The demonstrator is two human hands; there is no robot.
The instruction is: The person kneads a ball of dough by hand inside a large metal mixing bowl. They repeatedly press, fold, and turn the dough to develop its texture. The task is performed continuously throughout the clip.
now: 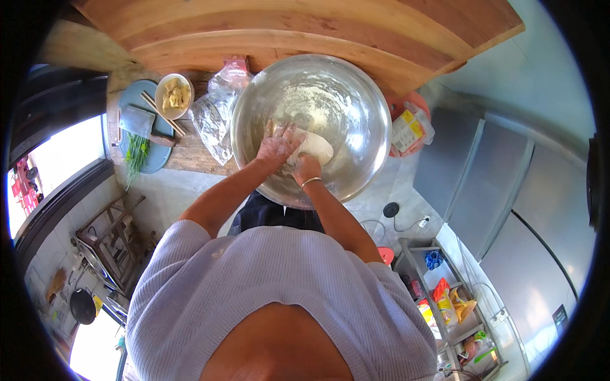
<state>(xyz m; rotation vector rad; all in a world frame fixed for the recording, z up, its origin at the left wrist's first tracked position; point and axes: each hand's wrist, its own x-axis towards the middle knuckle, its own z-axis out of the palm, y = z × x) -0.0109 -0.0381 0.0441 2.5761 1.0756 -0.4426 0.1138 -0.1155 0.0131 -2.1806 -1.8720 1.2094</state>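
A pale lump of dough lies low in a wide, shiny metal bowl whose inner wall is smeared with flour. My left hand, dusted white, rests on the dough's left side with its fingers stretched and apart. Against the near side of the dough presses my right hand, its fingers curled in and partly hidden; a bracelet circles that wrist.
Left of the bowl lie a crumpled clear plastic bag, a small bowl of yellowish pieces, chopsticks, and a cleaver with green onions on a blue board. A red basin holding a packet stands at right.
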